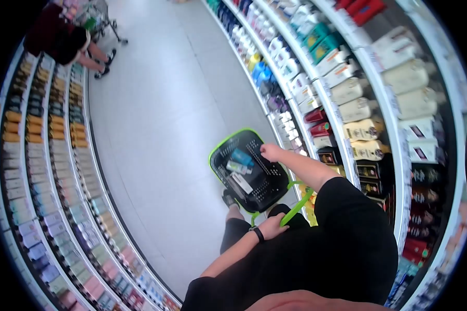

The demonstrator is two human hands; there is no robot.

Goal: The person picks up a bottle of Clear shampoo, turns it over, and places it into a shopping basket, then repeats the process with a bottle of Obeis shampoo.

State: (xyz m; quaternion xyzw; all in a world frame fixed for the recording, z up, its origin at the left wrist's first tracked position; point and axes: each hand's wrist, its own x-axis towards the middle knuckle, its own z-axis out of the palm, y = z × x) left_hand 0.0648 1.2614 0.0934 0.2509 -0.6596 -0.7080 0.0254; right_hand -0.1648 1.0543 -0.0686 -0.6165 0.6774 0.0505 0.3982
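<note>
My left hand (272,228), with a dark band at the wrist, is wrapped round the green handle (297,208) of a shopping basket. The basket (269,180) is black with a green rim and hangs in front of my legs. Inside lie a blue bottle (242,157), a white-and-green container (238,167) and a white box-shaped pack (240,183). Over the basket's far right side is my right hand (269,152), its fingers curled closed. Nothing shows in it.
Shelves of bottles (355,110) rise close on my right. More shelves with small packs (57,179) line the left side. A pale floor aisle (155,103) runs between them. At the far left a person (62,39) stands near a shopping cart (111,26).
</note>
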